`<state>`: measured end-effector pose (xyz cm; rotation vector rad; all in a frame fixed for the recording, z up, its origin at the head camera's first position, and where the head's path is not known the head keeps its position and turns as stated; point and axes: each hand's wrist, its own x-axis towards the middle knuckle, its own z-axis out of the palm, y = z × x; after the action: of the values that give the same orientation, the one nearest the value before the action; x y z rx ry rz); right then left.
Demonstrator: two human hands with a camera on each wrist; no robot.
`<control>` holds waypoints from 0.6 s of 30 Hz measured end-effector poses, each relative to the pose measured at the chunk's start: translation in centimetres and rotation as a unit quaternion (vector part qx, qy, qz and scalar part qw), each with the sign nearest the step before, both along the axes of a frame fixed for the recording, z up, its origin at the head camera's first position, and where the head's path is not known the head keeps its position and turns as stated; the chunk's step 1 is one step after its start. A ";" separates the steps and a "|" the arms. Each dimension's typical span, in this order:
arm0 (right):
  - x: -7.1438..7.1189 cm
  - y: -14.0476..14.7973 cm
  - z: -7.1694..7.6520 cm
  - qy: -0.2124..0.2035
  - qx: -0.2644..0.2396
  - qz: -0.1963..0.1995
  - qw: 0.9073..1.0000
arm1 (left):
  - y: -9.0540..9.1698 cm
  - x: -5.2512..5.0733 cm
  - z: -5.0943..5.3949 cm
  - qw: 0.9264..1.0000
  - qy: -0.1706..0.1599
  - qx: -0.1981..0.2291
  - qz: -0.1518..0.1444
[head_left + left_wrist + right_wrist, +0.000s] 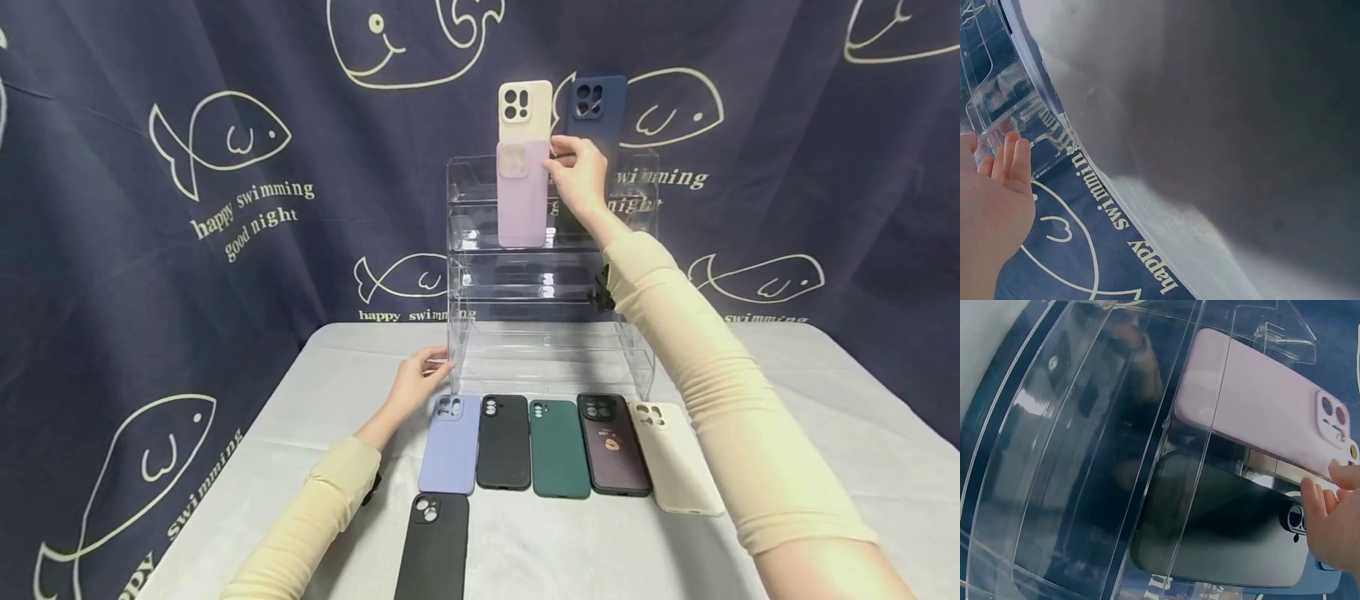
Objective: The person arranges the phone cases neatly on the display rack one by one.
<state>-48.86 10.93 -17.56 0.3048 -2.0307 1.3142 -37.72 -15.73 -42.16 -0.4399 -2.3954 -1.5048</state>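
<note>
My right hand pinches the right edge of a lilac phone case, which stands upright in a clear tiered display stand. In the right wrist view, the thumb and fingers of the right hand meet the lilac case near its camera cutout. Behind it, one tier up, a cream phone case stands beside a dark blue phone case. A dark phone case stands next to the lilac one. My left hand touches the stand's left side with loosely extended fingers.
In front of the stand lie a periwinkle case, a black case, a green case, a dark patterned case and a white case. Another black case lies nearer. A navy curtain hangs behind the table.
</note>
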 end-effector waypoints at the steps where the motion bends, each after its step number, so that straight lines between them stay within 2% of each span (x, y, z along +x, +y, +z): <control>1: 0.1 0.2 -0.1 0.007 0.009 -0.007 1.000 | 0.0 0.0 0.0 1.000 0.001 -0.002 0.000; 5: 0.6 1.1 -0.4 0.020 0.019 -0.019 0.999 | 0.1 0.1 0.0 1.000 0.001 -0.007 -0.001; 9: 1.3 2.1 -0.8 0.014 0.025 -0.019 0.999 | -0.1 0.0 -0.1 1.000 -0.002 -0.007 -0.005; 18: 3.2 4.0 -1.5 0.008 0.024 0.016 1.000 | -0.2 0.0 -0.1 1.000 -0.001 -0.007 -0.010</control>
<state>-45.66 14.95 -19.05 0.3694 -2.0540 1.2810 -37.76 -15.91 -42.30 -0.4680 -2.4110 -1.4991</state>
